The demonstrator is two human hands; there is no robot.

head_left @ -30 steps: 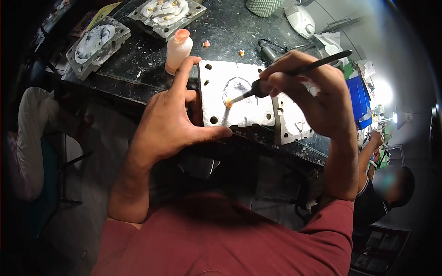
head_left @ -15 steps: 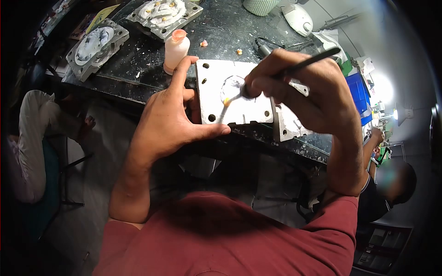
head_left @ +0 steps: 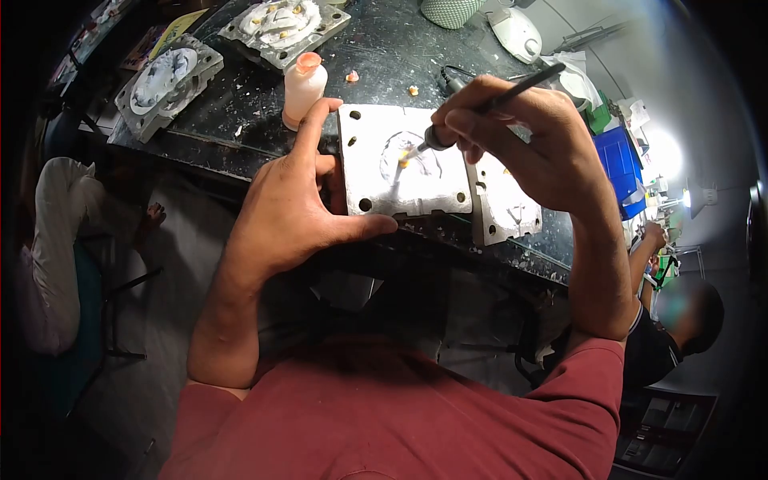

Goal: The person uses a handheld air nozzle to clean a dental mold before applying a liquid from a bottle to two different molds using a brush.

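The tip of the dark stick [head_left: 516, 90] has just moved from the low left edge of the round shape [head_left: 436, 172] to nearer its middle. This means the small yellow-orange spot [head_left: 406, 160] by the tip is now well inside the ring, not down at its edge. It is too bright and blurry to tell if the spot is stuck to the stick or lies on the block. The right hand [head_left: 552, 152] has its fingers closed on the stick, like holding a pencil. The left hand [head_left: 288, 204] is open wide, with thumb and fingers spread around the left side of the white block [head_left: 376, 196], holding it. That block is at the near edge of the dark table [head_left: 376, 48], with its round shape facing up; I cannot tell if it is lifted a bit. Now to count: there is one stick and one bottle [head_left: 306, 94] with a pink-orange top, just past the left hand. There are four blocks: the one being held, one more [head_left: 500, 216] just beside it on the right, and two gray ones, [head_left: 164, 92] and [head_left: 284, 30], at the far left. Two little bits, [head_left: 352, 77] and [head_left: 414, 90], lie apart on the table. There is one green cup [head_left: 452, 11], one white thing [head_left: 516, 34] and one blue box [head_left: 620, 164]. One other person [head_left: 652, 344] is on the right.
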